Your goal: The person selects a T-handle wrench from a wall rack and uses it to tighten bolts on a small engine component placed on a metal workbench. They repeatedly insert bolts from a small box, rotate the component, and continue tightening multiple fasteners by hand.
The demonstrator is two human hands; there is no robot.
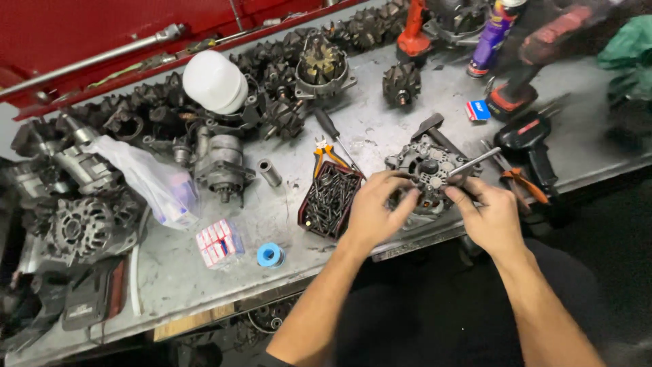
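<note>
Keeping the alternator housing (429,178) pinned flat looks like the key here — so the metal rod tool (473,162) stays square on its fastener and does not slip. The right hand (490,216) is curled shut around that tool's lower end. The left hand (374,213), fingers bent, grips the housing's near side. Just left of it sits a tray of screws (331,198); beyond, orange-handled pliers (325,151).
</note>
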